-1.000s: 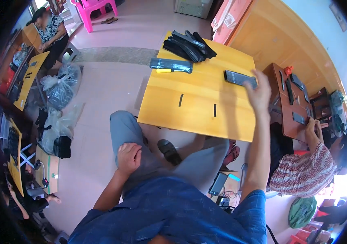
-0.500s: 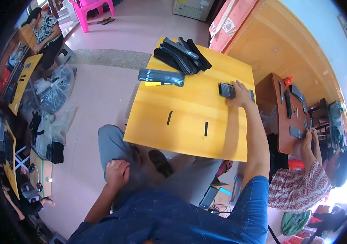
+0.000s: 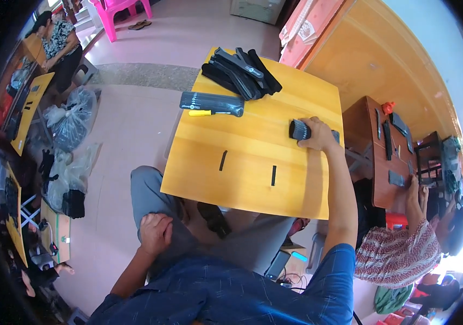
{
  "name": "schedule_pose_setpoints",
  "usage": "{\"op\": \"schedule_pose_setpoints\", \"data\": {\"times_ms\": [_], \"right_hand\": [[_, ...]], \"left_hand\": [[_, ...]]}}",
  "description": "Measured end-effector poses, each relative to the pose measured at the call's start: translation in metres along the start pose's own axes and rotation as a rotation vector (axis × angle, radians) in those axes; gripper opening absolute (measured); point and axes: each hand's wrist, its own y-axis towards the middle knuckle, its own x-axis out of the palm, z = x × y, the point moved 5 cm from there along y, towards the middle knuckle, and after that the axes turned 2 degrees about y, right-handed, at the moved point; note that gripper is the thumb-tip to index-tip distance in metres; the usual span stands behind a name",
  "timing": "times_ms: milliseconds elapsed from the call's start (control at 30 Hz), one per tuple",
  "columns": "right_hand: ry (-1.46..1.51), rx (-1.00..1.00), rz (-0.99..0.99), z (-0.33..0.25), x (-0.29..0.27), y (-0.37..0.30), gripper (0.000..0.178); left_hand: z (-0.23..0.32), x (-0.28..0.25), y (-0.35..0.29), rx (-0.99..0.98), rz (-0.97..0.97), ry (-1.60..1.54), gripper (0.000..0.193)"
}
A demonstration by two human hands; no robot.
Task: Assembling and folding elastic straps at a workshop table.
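My right hand (image 3: 319,134) is closed over a dark flat strip (image 3: 298,130) with pale stripes at the right of the yellow table (image 3: 242,187). The strip's left end sticks out past my fingers and looks slightly raised. Part of the strip is hidden under my palm. My left hand (image 3: 155,233) rests on my left thigh with its fingers curled and nothing visible in them. A similar dark strip (image 3: 209,102) lies at the table's left, beside a yellow-handled screwdriver-like tool (image 3: 201,112). Behind it sits a pile of black and grey strips (image 3: 242,76).
Two short black marks, one left (image 3: 222,161) and one right (image 3: 273,175), lie on the near table. To the right, a person (image 3: 405,249) works at a brown table (image 3: 379,179). Plastic bags (image 3: 71,122) lie on the floor at left; another person (image 3: 60,46) sits beyond.
The strip's end under my right hand has tilted up and shifted slightly, and my hand has moved a little down and left. My left hand stays on my thigh.
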Motion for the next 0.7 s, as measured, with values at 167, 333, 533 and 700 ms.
{"op": "schedule_pose_setpoints", "data": {"times_ms": [167,333,533,700], "right_hand": [[-0.060,0.018,0.030,-0.036,-0.017,-0.039,0.077],[0.000,0.103,0.041,-0.049,-0.018,-0.096,0.077],[0.082,0.179,0.048,-0.035,0.015,-0.147,0.093],[0.135,0.217,0.202,-0.041,0.027,-0.152,0.096]], "left_hand": [[0.001,-0.001,-0.006,0.016,0.014,-0.024,0.016],[0.002,-0.004,-0.014,0.024,0.065,0.004,0.015],[0.001,-0.004,-0.020,0.049,0.086,0.003,0.014],[0.008,-0.005,-0.019,0.066,0.100,-0.003,0.014]]}}
